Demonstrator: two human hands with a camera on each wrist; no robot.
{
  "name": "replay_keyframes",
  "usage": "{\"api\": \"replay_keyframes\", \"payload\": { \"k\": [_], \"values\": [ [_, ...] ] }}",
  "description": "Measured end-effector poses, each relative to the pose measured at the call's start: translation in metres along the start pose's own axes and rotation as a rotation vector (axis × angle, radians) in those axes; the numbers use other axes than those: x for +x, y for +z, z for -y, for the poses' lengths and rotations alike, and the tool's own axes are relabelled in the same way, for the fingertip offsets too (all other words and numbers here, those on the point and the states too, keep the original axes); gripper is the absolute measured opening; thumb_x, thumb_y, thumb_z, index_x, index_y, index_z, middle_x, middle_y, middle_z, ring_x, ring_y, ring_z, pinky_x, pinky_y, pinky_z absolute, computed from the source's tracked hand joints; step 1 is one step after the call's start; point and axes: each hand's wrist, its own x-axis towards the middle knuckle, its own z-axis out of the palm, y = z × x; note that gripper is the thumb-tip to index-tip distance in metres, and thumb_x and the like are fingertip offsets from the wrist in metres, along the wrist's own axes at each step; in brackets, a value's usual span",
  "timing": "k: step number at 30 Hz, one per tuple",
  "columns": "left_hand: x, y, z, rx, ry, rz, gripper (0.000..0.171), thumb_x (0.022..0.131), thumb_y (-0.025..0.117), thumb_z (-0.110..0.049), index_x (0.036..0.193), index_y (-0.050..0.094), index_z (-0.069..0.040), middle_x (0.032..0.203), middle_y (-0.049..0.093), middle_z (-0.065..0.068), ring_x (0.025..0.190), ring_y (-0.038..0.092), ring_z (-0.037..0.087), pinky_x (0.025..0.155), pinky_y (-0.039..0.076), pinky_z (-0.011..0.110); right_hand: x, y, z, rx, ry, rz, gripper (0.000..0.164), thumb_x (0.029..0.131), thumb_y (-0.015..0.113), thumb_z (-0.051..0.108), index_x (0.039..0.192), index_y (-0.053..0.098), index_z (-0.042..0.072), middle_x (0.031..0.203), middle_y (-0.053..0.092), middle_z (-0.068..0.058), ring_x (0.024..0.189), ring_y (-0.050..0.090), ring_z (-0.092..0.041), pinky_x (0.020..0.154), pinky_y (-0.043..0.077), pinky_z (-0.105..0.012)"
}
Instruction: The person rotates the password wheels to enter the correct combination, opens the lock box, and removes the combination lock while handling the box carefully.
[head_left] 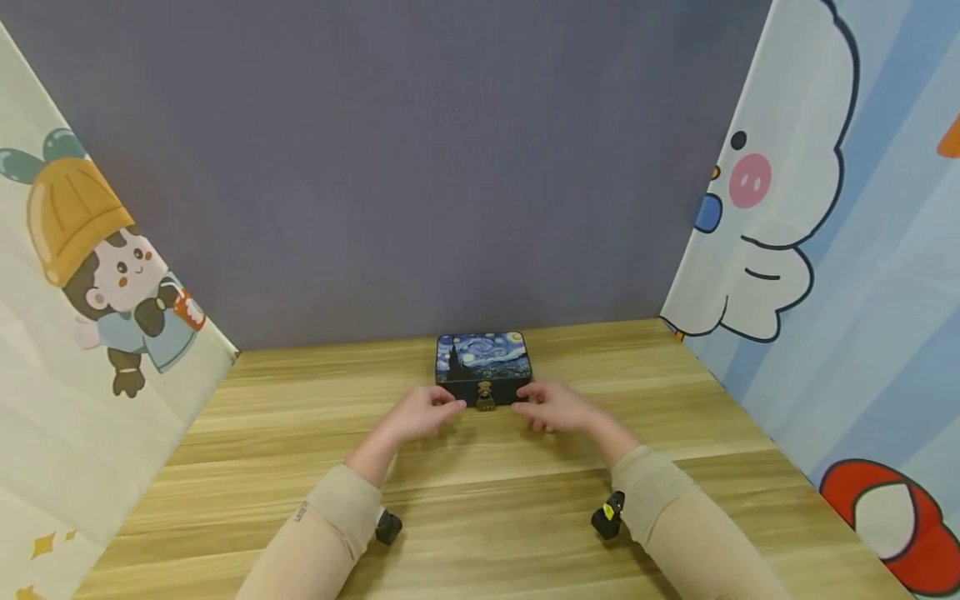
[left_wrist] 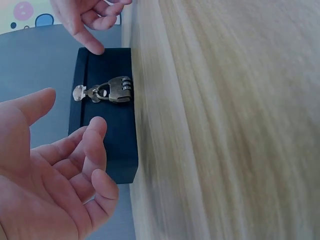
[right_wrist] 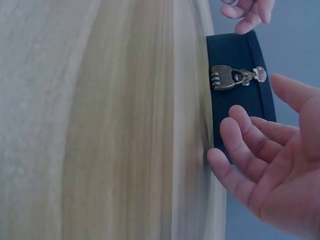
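Observation:
A small dark box (head_left: 487, 357) with a blue, starry-night painted lid lies on the wooden table near the grey back wall. On its front face a bronze-coloured combination padlock (left_wrist: 119, 89) hangs from a metal clasp (right_wrist: 247, 76). My left hand (head_left: 423, 412) is at the front left corner of the box, palm turned inward, fingers relaxed and apart. At the front right corner is my right hand (head_left: 555, 407), its fingers loosely bent with nothing between them. Whether any fingertip touches the box I cannot tell.
The wooden table (head_left: 480, 517) runs up to a grey wall (head_left: 420, 167). Cartoon-printed panels (head_left: 757, 167) border it on the left and right. A small black device sits at each wrist.

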Motion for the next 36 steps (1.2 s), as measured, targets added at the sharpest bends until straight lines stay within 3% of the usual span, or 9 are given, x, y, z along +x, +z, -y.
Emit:
{"api": "replay_keyframes", "payload": {
  "k": [9,18,28,36],
  "values": [
    [0.001,0.006,-0.006,0.016,0.017,0.04,0.035,0.101,0.065,-0.036,0.112,0.07,-0.003,0.09,0.07,0.012,0.079,0.068,0.031,0.062,0.054,0.033,0.004,0.006,0.006,-0.051,-0.008,0.056,0.057,0.103,0.062,0.027,0.148,0.045,-0.004,0.09,0.067,-0.018,0.068,0.062,-0.029,0.059,0.055,-0.043],
    [0.005,0.011,-0.011,0.043,0.009,0.055,0.035,0.102,0.063,-0.027,0.123,0.066,0.001,0.09,0.071,0.013,0.056,0.056,0.016,0.054,0.048,0.03,0.014,0.015,0.007,-0.123,-0.024,0.048,0.056,0.101,0.064,0.027,0.146,0.049,-0.002,0.077,0.065,-0.018,0.049,0.05,-0.015,0.048,0.043,-0.028],
    [0.013,0.015,-0.007,0.086,0.01,0.079,0.043,0.102,0.063,-0.024,0.134,0.06,0.005,0.086,0.072,0.009,0.048,0.052,0.012,0.053,0.045,0.028,0.024,0.022,0.003,-0.142,-0.027,0.052,0.053,0.101,0.064,0.025,0.144,0.051,-0.003,0.069,0.063,-0.01,0.049,0.049,-0.01,0.049,0.042,-0.027],
    [0.021,0.019,-0.006,0.146,0.024,0.091,0.044,0.101,0.062,-0.022,0.136,0.058,0.005,0.083,0.071,0.006,0.052,0.057,0.014,0.057,0.048,0.028,0.027,0.024,0.005,-0.17,-0.039,0.07,0.051,0.101,0.063,0.02,0.144,0.051,-0.005,0.078,0.068,-0.007,0.055,0.052,-0.01,0.053,0.043,-0.027]
  ]
}}
